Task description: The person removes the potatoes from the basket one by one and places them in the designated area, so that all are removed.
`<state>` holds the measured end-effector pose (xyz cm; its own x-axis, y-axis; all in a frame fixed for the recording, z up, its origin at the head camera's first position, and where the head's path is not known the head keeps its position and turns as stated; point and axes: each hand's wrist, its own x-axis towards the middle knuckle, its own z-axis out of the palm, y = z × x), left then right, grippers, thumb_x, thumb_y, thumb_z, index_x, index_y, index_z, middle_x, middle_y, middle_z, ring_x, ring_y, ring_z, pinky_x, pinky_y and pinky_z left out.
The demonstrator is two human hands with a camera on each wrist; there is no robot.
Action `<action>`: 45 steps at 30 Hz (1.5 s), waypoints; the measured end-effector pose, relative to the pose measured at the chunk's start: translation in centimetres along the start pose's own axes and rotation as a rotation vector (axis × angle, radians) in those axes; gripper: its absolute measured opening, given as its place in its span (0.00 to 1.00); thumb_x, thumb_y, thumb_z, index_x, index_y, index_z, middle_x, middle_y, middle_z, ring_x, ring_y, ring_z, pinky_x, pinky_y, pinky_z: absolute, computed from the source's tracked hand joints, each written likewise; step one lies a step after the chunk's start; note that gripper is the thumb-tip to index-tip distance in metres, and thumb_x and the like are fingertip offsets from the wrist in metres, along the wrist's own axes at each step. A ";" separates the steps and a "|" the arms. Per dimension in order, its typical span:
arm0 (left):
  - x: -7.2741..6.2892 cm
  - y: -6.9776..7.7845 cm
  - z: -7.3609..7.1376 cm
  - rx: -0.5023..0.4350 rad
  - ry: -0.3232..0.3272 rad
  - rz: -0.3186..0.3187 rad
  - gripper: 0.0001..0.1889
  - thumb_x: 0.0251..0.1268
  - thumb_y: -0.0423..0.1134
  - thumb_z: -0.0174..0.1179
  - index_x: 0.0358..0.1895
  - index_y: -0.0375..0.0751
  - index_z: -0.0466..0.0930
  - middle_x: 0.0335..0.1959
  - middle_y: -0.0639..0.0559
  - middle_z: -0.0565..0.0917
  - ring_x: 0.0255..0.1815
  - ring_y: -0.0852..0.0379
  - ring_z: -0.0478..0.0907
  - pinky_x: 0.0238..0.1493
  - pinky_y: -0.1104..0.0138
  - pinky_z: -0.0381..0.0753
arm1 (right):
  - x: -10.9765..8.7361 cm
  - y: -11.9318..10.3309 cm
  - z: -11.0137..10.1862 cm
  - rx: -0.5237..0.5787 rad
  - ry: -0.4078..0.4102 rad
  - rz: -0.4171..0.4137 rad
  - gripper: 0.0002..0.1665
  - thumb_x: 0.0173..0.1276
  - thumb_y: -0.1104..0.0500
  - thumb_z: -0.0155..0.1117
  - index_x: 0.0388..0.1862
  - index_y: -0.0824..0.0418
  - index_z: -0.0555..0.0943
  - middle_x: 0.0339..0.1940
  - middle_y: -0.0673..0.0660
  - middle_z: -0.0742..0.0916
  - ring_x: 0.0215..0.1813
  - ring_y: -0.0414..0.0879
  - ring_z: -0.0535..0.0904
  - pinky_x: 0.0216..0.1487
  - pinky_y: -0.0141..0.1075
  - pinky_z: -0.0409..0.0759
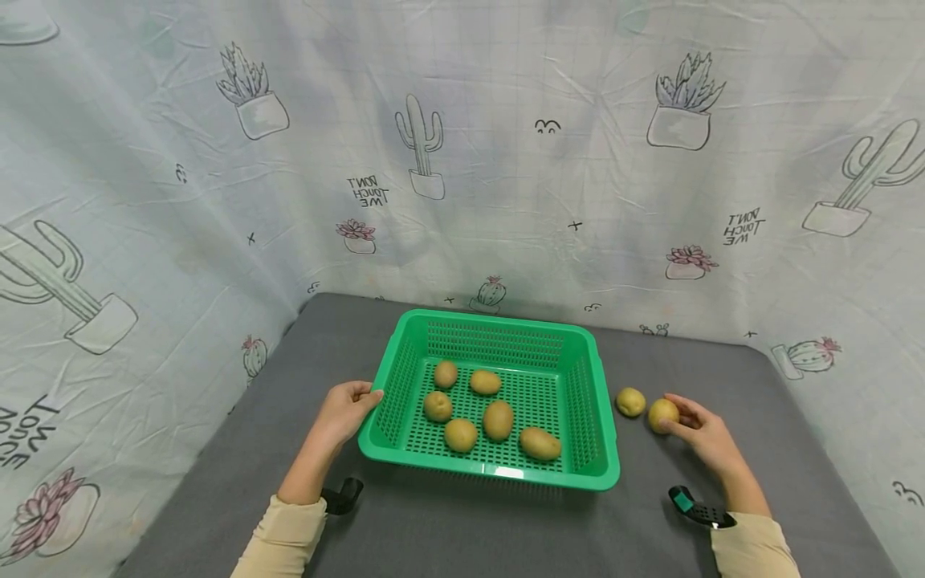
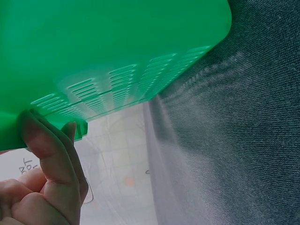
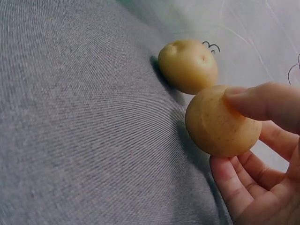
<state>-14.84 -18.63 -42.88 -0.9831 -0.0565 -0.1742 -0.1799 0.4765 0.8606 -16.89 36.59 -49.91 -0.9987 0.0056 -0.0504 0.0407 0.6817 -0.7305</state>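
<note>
My left hand (image 1: 347, 413) grips the left rim of a green perforated plastic basket (image 1: 603, 417), thumb over the edge and fingers beneath it in the left wrist view. Several yellow-brown potatoes lie spread over the basket floor, among them one potato (image 1: 499, 421) near the middle and another potato (image 1: 539, 444) toward the front right. Right of the basket, my right hand (image 1: 704, 437) pinches a round potato (image 3: 220, 124) between thumb and fingertips, close over the table. A second loose potato (image 3: 187, 66) sits just beyond it on the cloth.
Grey ribbed cloth covers the table (image 1: 462, 526). A pale curtain (image 1: 491, 160) printed with cacti hangs behind and along both sides. Each wrist wears a black strap device, such as the right one (image 1: 699, 509).
</note>
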 end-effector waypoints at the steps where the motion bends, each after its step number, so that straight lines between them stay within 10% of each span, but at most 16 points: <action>1: 0.0 0.0 0.0 0.002 -0.002 0.002 0.24 0.72 0.37 0.51 0.63 0.21 0.66 0.57 0.27 0.74 0.58 0.35 0.72 0.55 0.47 0.73 | 0.0 0.1 0.1 0.005 0.001 0.003 0.39 0.67 0.44 0.61 0.70 0.64 0.66 0.60 0.68 0.76 0.41 0.16 0.65 0.40 0.26 0.70; 16: -0.1 -0.1 0.1 -0.018 -0.009 0.008 0.24 0.72 0.37 0.51 0.63 0.21 0.66 0.57 0.27 0.74 0.58 0.36 0.72 0.55 0.48 0.74 | 0.5 0.1 0.1 -0.042 -0.032 0.024 0.39 0.70 0.44 0.56 0.70 0.68 0.64 0.61 0.73 0.74 0.47 0.29 0.67 0.42 0.30 0.72; 32: 0.0 -0.2 0.0 -0.019 -0.015 0.008 0.24 0.72 0.36 0.50 0.64 0.21 0.64 0.58 0.27 0.72 0.59 0.34 0.71 0.56 0.47 0.73 | 0.0 0.4 0.5 0.045 0.055 0.053 0.39 0.72 0.43 0.54 0.69 0.70 0.64 0.64 0.73 0.73 0.41 0.09 0.59 0.39 0.17 0.67; 38: 0.0 -0.2 0.0 -0.024 -0.017 0.009 0.24 0.72 0.37 0.50 0.64 0.21 0.64 0.58 0.27 0.72 0.60 0.34 0.70 0.56 0.47 0.73 | -0.2 0.0 0.2 0.101 0.144 -0.024 0.35 0.71 0.50 0.57 0.67 0.74 0.65 0.56 0.58 0.79 0.42 0.10 0.64 0.40 0.12 0.66; 45: 0.0 -0.1 -0.1 -0.029 -0.017 0.006 0.25 0.73 0.37 0.50 0.64 0.21 0.64 0.59 0.27 0.71 0.61 0.34 0.70 0.57 0.46 0.72 | -0.4 -1.6 -0.4 0.076 0.138 -0.105 0.36 0.71 0.52 0.58 0.68 0.73 0.64 0.62 0.75 0.72 0.47 0.12 0.61 0.42 0.10 0.65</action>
<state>-14.78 -18.76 -42.93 -0.9835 -0.0384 -0.1769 -0.1750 0.4512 0.8751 -16.60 35.80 -48.44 -0.9921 0.0412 0.1187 -0.0669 0.6266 -0.7765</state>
